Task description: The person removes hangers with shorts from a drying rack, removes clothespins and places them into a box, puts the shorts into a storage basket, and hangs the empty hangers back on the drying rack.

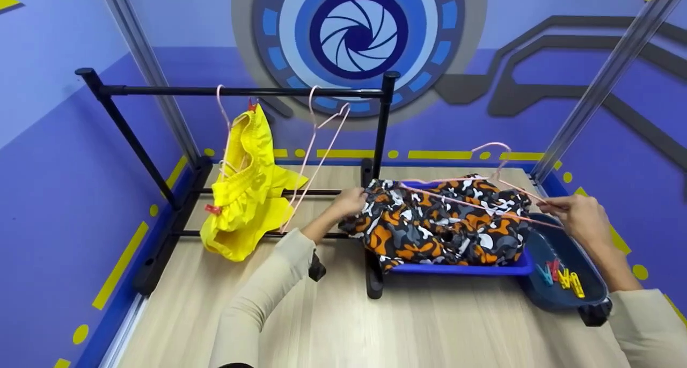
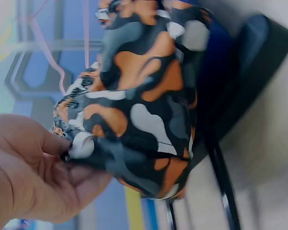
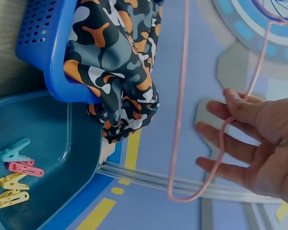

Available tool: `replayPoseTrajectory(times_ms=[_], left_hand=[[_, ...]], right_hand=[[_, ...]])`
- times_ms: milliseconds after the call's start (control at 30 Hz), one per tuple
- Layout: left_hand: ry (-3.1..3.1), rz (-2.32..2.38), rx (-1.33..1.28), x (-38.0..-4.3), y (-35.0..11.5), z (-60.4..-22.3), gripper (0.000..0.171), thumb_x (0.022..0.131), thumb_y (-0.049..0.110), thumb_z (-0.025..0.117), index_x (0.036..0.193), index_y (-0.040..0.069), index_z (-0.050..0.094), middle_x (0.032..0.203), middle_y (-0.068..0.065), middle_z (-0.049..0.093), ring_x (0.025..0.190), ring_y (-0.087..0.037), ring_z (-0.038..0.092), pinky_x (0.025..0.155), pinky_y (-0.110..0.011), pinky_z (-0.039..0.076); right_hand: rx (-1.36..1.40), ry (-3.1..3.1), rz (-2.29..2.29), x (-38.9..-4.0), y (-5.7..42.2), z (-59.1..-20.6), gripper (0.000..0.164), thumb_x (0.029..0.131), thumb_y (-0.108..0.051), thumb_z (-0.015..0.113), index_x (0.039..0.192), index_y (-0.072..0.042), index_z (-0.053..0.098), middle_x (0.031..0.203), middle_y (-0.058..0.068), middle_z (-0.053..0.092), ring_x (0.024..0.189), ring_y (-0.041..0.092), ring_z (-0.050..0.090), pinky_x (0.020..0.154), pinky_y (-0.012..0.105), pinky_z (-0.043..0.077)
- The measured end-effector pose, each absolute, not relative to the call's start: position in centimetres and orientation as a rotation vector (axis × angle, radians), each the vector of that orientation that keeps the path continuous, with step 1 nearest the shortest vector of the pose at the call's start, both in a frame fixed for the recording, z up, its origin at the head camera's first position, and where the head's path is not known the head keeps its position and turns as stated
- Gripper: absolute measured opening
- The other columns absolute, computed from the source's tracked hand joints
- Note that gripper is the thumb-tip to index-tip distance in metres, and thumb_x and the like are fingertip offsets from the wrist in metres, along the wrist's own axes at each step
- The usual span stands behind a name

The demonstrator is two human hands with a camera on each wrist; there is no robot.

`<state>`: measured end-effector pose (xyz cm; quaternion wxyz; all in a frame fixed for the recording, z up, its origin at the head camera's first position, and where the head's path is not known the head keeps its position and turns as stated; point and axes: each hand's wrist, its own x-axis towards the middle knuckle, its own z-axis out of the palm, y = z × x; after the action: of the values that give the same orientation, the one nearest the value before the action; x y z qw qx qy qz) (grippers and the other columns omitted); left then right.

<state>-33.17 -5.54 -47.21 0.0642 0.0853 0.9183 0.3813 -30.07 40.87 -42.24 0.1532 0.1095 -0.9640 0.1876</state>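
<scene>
My left hand (image 1: 350,203) pinches the waistband edge of a camouflage-patterned garment (image 1: 445,226) in black, orange, grey and white. The garment lies spread over a blue basket (image 1: 461,270), and in the left wrist view its near end hangs in folds beside the fingers. With thumb and fingers, my right hand (image 3: 249,139) holds one end of a pink hanger (image 3: 182,96). In the head view that hanger tilts over the garment, its hook upward and its far end close to the garment's upper left edge.
A black rack (image 1: 247,92) stands at left. From it hang yellow shorts (image 1: 241,191) with red clips, plus a bare pink hanger (image 1: 308,159). A dark teal bin (image 1: 563,298) at right holds several clothespins (image 1: 563,278). Walls rise behind and at both sides.
</scene>
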Motion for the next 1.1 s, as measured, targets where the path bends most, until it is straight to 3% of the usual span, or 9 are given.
replayPoseTrajectory(times_ms=[100, 233, 400, 533, 600, 733, 767, 933, 1100], left_hand=[[2.265, 1.627, 0.042, -33.7, -5.4, -47.0, 0.034, 0.109, 0.015, 0.037, 0.127, -0.005, 0.057, 0.097, -0.008, 0.064, 0.086, -0.016, 0.062, 0.075, -0.029, 0.054], [1.764, 2.087, -0.136, -34.2, -4.2, -46.5, 0.029, 0.110, 0.013, 0.037, 0.128, -0.002, 0.053, 0.085, 0.002, 0.059, 0.068, -0.006, 0.057, 0.061, -0.018, 0.049], [1.652, 2.326, 0.011, -34.4, -1.4, -46.0, 0.035, 0.109, 0.012, 0.041, 0.141, 0.000, 0.047, 0.100, -0.002, 0.064, 0.082, -0.009, 0.063, 0.075, -0.019, 0.053], [2.203, 1.887, 0.422, -34.0, 0.6, -46.9, 0.038, 0.110, 0.021, 0.042, 0.147, 0.011, 0.045, 0.108, -0.009, 0.067, 0.091, -0.014, 0.062, 0.084, -0.028, 0.053], [2.549, 1.413, 0.627, -33.7, 1.3, -47.9, 0.041, 0.110, 0.027, 0.041, 0.150, 0.015, 0.044, 0.125, -0.012, 0.068, 0.110, -0.018, 0.064, 0.103, -0.037, 0.049], [2.784, 0.480, 0.867, -33.2, 2.2, -49.6, 0.042, 0.110, 0.031, 0.040, 0.150, 0.022, 0.047, 0.153, -0.004, 0.054, 0.148, -0.022, 0.044, 0.127, -0.056, 0.020], [2.768, 0.305, 0.898, -33.1, 2.3, -50.0, 0.039, 0.109, 0.030, 0.041, 0.146, 0.022, 0.051, 0.154, -0.003, 0.054, 0.148, -0.023, 0.043, 0.126, -0.058, 0.017], [2.686, -0.091, 0.956, -33.2, 2.8, -50.9, 0.027, 0.106, 0.025, 0.047, 0.122, 0.015, 0.067, 0.133, -0.008, 0.068, 0.129, -0.026, 0.062, 0.121, -0.055, 0.032], [2.673, -0.091, 0.993, -32.9, 2.2, -50.7, 0.026, 0.106, 0.023, 0.047, 0.118, 0.013, 0.068, 0.129, -0.008, 0.071, 0.124, -0.024, 0.065, 0.117, -0.046, 0.041]], right_hand=[[0.256, -2.877, 0.629, -29.7, 41.5, -42.1, 0.026, 0.098, -0.015, 0.068, 0.114, 0.005, 0.073, 0.102, 0.029, 0.074, 0.064, 0.030, 0.070, 0.051, 0.024, 0.038], [0.219, -2.975, 1.038, -29.4, 41.9, -41.8, 0.038, 0.101, -0.023, 0.064, 0.123, 0.008, 0.069, 0.094, 0.018, 0.079, 0.075, 0.021, 0.078, 0.060, 0.025, 0.059], [0.146, -2.802, 1.873, -29.3, 41.7, -41.4, 0.019, 0.102, -0.018, 0.061, 0.106, -0.023, 0.080, 0.086, -0.005, 0.080, 0.077, 0.009, 0.077, 0.068, 0.030, 0.062], [0.081, -2.581, 2.299, -29.1, 41.3, -41.4, 0.027, 0.102, -0.011, 0.059, 0.100, -0.027, 0.081, 0.088, 0.000, 0.080, 0.081, 0.014, 0.079, 0.068, 0.030, 0.062], [0.045, -2.530, 2.398, -28.9, 40.9, -41.6, 0.027, 0.103, -0.011, 0.059, 0.101, -0.026, 0.081, 0.091, 0.002, 0.081, 0.083, 0.016, 0.079, 0.070, 0.030, 0.062], [0.077, -2.491, 2.486, -28.6, 40.0, -41.6, 0.027, 0.104, -0.011, 0.056, 0.106, -0.023, 0.081, 0.093, 0.003, 0.080, 0.087, 0.017, 0.079, 0.071, 0.029, 0.061], [0.106, -2.483, 2.501, -28.5, 39.7, -41.6, 0.028, 0.104, -0.011, 0.055, 0.107, -0.023, 0.080, 0.093, 0.003, 0.080, 0.087, 0.017, 0.079, 0.071, 0.028, 0.061], [0.217, -2.350, 2.643, -28.2, 38.2, -41.4, 0.031, 0.106, -0.007, 0.050, 0.111, -0.016, 0.079, 0.095, 0.007, 0.080, 0.086, 0.018, 0.079, 0.071, 0.026, 0.061], [0.194, -2.208, 2.801, -27.5, 36.8, -40.9, 0.031, 0.107, -0.008, 0.048, 0.113, -0.011, 0.078, 0.091, 0.009, 0.079, 0.079, 0.015, 0.078, 0.069, 0.022, 0.061]])
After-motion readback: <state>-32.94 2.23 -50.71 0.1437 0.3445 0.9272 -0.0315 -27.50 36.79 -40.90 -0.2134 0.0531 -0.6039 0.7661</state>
